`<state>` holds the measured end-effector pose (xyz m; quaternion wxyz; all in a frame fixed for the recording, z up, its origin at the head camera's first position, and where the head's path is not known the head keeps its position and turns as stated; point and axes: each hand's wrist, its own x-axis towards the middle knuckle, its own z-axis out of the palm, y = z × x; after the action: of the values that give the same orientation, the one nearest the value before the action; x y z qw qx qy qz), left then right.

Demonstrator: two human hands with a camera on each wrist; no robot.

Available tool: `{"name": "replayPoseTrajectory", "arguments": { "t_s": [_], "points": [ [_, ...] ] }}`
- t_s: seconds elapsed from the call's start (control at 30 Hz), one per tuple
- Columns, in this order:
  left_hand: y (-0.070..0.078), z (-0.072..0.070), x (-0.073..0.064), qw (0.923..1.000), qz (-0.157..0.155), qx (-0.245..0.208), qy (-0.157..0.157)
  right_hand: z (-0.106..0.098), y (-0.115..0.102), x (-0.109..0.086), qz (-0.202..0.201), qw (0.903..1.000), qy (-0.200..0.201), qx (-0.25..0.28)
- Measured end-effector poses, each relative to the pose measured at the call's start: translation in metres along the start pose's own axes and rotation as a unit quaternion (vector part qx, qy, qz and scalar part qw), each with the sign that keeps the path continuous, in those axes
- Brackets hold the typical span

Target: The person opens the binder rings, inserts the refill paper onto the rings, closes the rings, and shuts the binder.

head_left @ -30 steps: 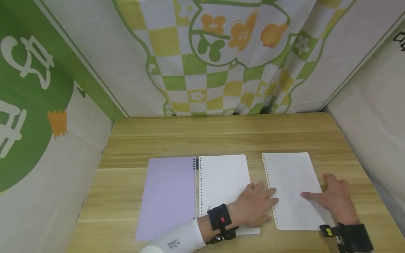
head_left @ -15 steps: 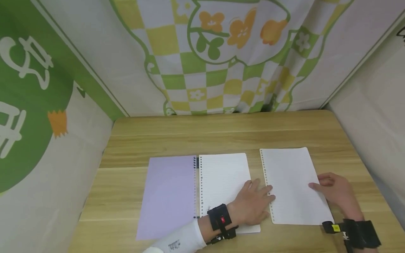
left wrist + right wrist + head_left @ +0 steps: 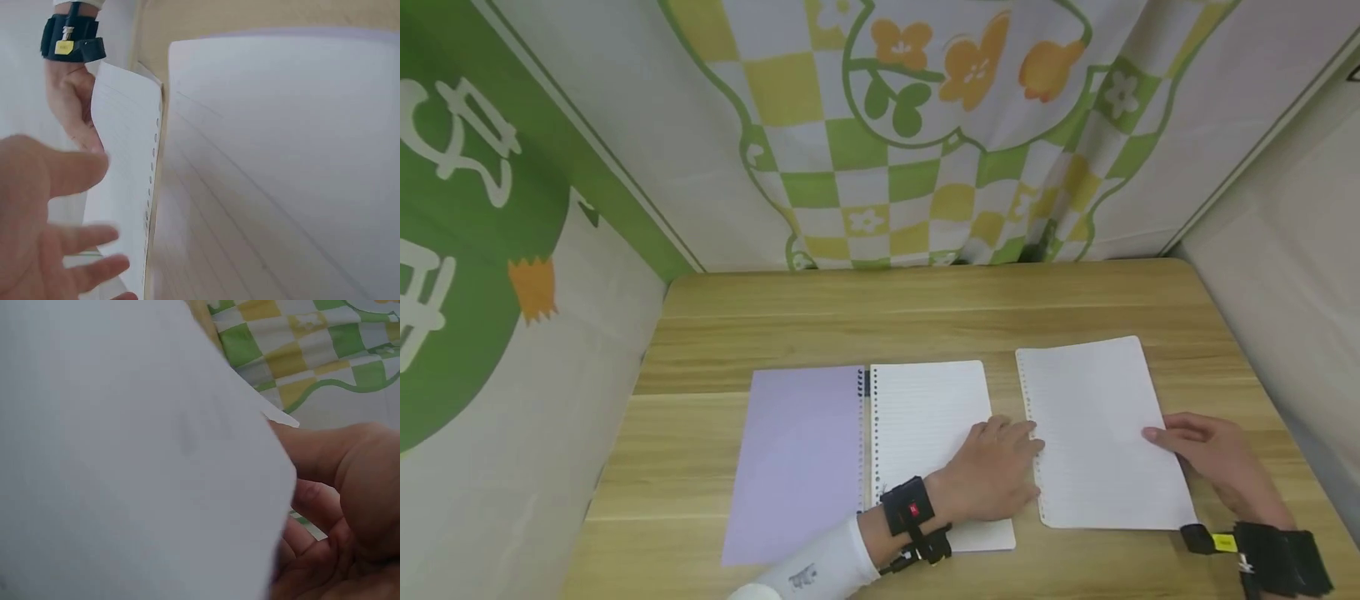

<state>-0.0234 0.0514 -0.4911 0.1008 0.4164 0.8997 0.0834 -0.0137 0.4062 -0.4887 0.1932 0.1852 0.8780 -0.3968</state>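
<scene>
Your right hand [image 3: 1206, 457] pinches the loose sheet's [image 3: 1097, 433] right edge while your flat, straight-fingered left hand [image 3: 996, 479] rests on the notebook page [image 3: 925, 417].

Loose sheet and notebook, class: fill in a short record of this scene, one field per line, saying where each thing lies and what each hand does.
Surface: wooden table
Notebook: open spiral notebook, lilac cover folded out left, lined page up
Loose sheet: punched lined sheet, right of the notebook, its right edge lifted
Left hand: left hand flat on the notebook page, fingers reaching the sheet's punched edge
Right hand: right hand pinches the sheet's right edge
</scene>
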Motion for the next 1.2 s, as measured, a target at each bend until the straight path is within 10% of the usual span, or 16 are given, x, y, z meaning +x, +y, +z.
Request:
{"name": "replayPoseTrajectory", "arguments": {
  "t_s": [0.1, 0.2, 0.43, 0.57, 1.2],
  "points": [
    [-0.008, -0.001, 0.001, 0.9928, -0.032, -0.113, 0.027, 0.000, -0.001, -0.002, 0.010, 0.9992, -0.010, 0.038],
    [-0.015, -0.003, -0.001, 0.9655, -0.076, -0.246, 0.042, 0.004, -0.004, -0.007, 0.009, 0.9969, -0.022, 0.075],
    [-0.038, -0.007, -0.009, 0.8526, -0.153, -0.496, 0.059, 0.029, -0.018, -0.015, -0.017, 0.9899, -0.049, 0.132],
    [-0.053, -0.005, -0.015, 0.8150, -0.170, -0.548, 0.084, 0.048, -0.030, -0.019, -0.038, 0.9826, -0.064, 0.170],
    [-0.094, -0.010, -0.096, 0.8112, -0.233, -0.522, 0.125, 0.115, -0.092, -0.022, -0.086, 0.9760, -0.123, 0.158]
  ]
}}
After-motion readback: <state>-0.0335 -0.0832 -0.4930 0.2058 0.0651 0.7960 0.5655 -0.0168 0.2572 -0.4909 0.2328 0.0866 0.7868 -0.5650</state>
